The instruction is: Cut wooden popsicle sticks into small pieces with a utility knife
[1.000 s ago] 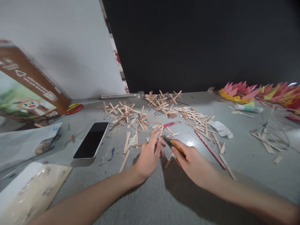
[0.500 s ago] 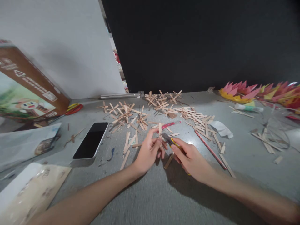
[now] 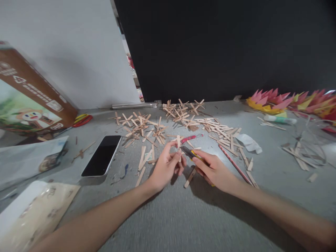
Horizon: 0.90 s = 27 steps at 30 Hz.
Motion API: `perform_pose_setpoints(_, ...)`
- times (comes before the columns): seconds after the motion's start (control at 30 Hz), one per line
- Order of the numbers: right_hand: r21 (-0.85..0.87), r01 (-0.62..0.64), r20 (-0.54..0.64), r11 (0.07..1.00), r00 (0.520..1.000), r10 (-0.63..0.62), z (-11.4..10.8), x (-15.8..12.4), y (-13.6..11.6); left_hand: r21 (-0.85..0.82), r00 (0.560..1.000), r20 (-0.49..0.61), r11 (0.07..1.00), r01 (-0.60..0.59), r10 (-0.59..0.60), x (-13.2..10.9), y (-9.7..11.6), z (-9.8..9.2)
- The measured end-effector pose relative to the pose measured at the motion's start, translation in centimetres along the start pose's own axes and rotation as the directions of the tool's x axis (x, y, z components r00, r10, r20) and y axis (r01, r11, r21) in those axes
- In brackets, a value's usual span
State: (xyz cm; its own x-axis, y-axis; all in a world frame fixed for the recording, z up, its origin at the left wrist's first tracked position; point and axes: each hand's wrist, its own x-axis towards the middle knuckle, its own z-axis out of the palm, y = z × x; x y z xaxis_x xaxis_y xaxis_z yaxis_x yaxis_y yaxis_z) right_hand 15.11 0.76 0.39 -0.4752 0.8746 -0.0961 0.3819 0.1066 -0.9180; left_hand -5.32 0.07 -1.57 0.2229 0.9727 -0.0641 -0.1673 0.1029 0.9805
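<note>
Between thumb and fingers, my left hand (image 3: 166, 165) pinches a small wooden craft stick (image 3: 179, 141), held upright just above the table. My right hand (image 3: 214, 171) is wrapped around a black and yellow utility knife (image 3: 193, 154). The knife's dark front end points left and lies close to the stick and my left thumb; whether the blade touches the wood I cannot tell. Beneath my hands a loose craft stick (image 3: 190, 177) lies on the grey table (image 3: 147, 224). Just beyond them is a red pen-like tool (image 3: 189, 138).
Crossed craft sticks (image 3: 141, 126) and a pile of loose ones (image 3: 217, 129) spread behind my hands. A phone (image 3: 102, 155) lies left; scissors (image 3: 82, 120) rest by a brown box (image 3: 34, 94). A striped pencil (image 3: 234, 164), crumpled tissue (image 3: 249, 142), glue stick (image 3: 280, 119) and paper crown (image 3: 267, 101) are right.
My right hand and the knife have shifted slightly to the right, away from my left fingers. My left hand keeps its pinch on the craft stick, almost in place.
</note>
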Motion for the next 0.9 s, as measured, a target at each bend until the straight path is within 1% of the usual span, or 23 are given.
perform_pose_setpoints(0.07, -0.027, 0.008, -0.007, 1.000, 1.000, -0.008, -0.1, 0.0, -0.1, -0.017, 1.000, -0.015, 1.000, 0.006, -0.007, 0.2, 0.1, -0.1)
perform_pose_setpoints(0.2, -0.111, 0.002, -0.048, 0.994, 0.999, -0.008, -0.2, -0.1, -0.3, 0.004, 0.993, -0.112, 0.999, -0.045, 0.045, 0.3, 0.0, 0.1)
perform_pose_setpoints(0.27, -0.137, 0.006, -0.052, 0.990, 0.999, -0.014, -0.1, -0.1, -0.3, 0.027, 0.989, -0.131, 0.998, -0.059, 0.062, 0.2, -0.1, 0.2)
perform_pose_setpoints(0.5, -0.172, 0.068, -0.048, 0.983, 0.996, -0.078, 0.2, -0.1, -0.2, 0.061, 0.988, -0.124, 0.995, -0.085, 0.092, -0.2, -0.4, 0.5)
perform_pose_setpoints(0.73, -0.191, 0.085, -0.038, 0.978, 0.995, -0.094, 0.4, 0.0, -0.2, 0.093, 0.988, -0.107, 0.990, -0.106, 0.115, -0.4, -0.6, 0.6)
perform_pose_setpoints(0.9, -0.218, 0.070, -0.031, 0.973, 0.996, -0.078, 0.4, -0.4, -0.7, 0.230, 0.979, -0.106, 0.962, -0.148, 0.176, -0.6, -1.0, 0.4)
